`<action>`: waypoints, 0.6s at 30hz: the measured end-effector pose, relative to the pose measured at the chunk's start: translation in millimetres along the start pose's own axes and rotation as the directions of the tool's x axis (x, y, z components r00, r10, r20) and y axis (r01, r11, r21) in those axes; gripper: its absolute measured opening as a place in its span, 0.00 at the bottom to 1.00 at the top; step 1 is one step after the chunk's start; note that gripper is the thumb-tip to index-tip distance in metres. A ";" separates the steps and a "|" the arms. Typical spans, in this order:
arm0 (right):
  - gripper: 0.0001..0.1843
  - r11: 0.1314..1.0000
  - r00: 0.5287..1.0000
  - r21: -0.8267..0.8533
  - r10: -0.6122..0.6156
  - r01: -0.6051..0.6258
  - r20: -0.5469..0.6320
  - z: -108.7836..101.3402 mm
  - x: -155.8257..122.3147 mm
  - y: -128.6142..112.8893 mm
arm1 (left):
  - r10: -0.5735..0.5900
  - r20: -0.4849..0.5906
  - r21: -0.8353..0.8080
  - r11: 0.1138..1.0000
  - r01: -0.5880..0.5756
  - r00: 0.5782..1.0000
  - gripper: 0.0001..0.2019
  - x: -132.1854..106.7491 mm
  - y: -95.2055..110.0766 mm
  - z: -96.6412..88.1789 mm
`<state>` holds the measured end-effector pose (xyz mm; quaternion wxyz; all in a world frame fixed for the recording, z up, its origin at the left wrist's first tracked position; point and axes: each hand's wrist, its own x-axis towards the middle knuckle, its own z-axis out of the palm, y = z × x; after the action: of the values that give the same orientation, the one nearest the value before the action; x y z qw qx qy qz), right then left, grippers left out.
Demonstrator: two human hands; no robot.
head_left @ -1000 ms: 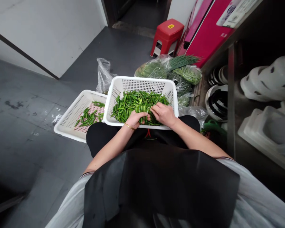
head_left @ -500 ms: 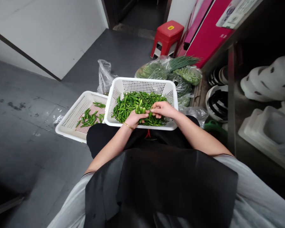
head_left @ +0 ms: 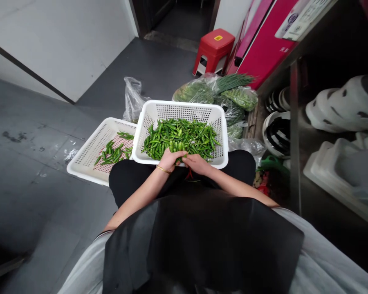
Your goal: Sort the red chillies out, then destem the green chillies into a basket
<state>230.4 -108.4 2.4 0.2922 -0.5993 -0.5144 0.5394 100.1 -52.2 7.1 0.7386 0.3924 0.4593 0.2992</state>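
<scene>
A white perforated plastic basket (head_left: 221,122) rests on my lap, its bottom covered by a heap of green chili peppers (head_left: 184,132). My left hand (head_left: 171,159), with a gold bangle at the wrist, is closed around several green chilies (head_left: 176,146) whose ends stick up above the fingers. Close against it at the basket's near rim is my right hand (head_left: 198,163), fingers pinched together beside the left thumb. What the right fingertips hold is too small and partly hidden to make out.
A second white basket (head_left: 79,157) with fewer chilies stands lower on my left. Behind are bagged greens (head_left: 196,90), a clear plastic bag (head_left: 132,98) and a red stool (head_left: 214,49). On the right, a metal shelf holds stacked white containers (head_left: 340,163).
My right hand has come down and nearer to me, from above the chilies to the near rim beside my left hand. My left hand, still holding chilies, has shifted slightly nearer to me.
</scene>
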 end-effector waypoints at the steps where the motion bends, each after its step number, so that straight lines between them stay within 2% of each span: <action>1: 0.24 0.998 0.999 0.068 0.015 -0.018 0.046 3.0 -4.1 -0.2 | 0.061 -0.010 0.071 0.996 -0.060 0.998 0.15 -6.1 0.9 -0.3; 2: 0.25 0.985 0.993 0.160 0.041 -0.059 0.111 4.5 -8.3 -1.1 | 0.144 -0.005 0.153 0.978 -0.142 0.990 0.14 -13.0 3.3 0.1; 4: 0.26 0.936 0.974 0.322 0.074 -0.142 0.215 1.9 -15.4 -4.5 | 0.304 0.077 0.318 0.895 -0.312 0.950 0.14 -26.6 11.8 2.4; 6: 0.26 0.942 0.975 0.312 0.058 -0.124 0.214 -9.4 -17.6 -8.0 | 0.371 0.163 0.419 0.813 -0.404 0.914 0.14 -35.0 22.8 4.7; 7: 0.26 0.975 0.983 0.204 0.048 -0.085 0.176 -17.9 -16.0 -8.8 | 0.386 0.151 0.429 0.803 -0.412 0.910 0.14 -35.9 27.9 4.9; 8: 0.23 0.999 0.993 0.021 0.045 -0.048 0.109 -27.5 -12.8 -8.3 | 0.399 0.098 0.412 0.818 -0.402 0.912 0.15 -34.4 32.2 4.0; 9: 0.20 0.976 0.999 -0.215 0.040 -0.032 0.033 -37.3 -8.1 -6.5 | 0.397 0.022 0.364 0.852 -0.377 0.918 0.17 -30.8 35.3 1.9; 10: 0.16 0.888 0.999 -0.458 0.033 -0.045 -0.033 -46.6 -2.3 -3.3 | 0.374 -0.055 0.290 0.893 -0.344 0.926 0.18 -25.8 37.0 -1.2; 11: 0.14 0.751 0.996 -0.656 0.029 -0.076 -0.083 -54.7 4.1 1.0 | 0.330 -0.111 0.199 0.931 -0.305 0.937 0.20 -20.0 37.3 -5.1; 13: 0.16 0.491 0.993 -0.863 0.039 -0.117 -0.112 -66.0 16.6 10.7 | 0.221 -0.146 0.030 0.975 -0.219 0.964 0.19 -9.1 34.4 -13.2; 14: 0.16 0.428 0.994 -0.898 0.046 -0.105 -0.094 -69.6 22.0 15.0 | 0.177 -0.139 -0.024 0.983 -0.182 0.974 0.18 -5.0 31.7 -16.6; 15: 0.16 0.418 0.997 -0.905 0.036 -0.084 -0.075 -72.1 26.4 18.0 | 0.144 -0.125 -0.055 0.987 -0.151 0.982 0.17 -2.1 28.8 -19.1; 16: 0.15 0.455 0.997 -0.888 0.003 -0.067 -0.073 -73.9 29.8 19.5 | 0.119 -0.103 -0.069 0.990 -0.127 0.988 0.17 -0.3 26.0 -20.5; 18: 0.11 0.638 0.991 -0.770 -0.092 -0.019 -0.100 -76.0 32.9 17.3 | 0.088 -0.046 -0.071 0.993 -0.091 0.995 0.17 1.2 21.5 -19.5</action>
<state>304.0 -67.4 -5.9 0.0533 -0.6897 -0.6867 0.2232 81.0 -34.3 19.7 0.7283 0.3790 0.4456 0.3568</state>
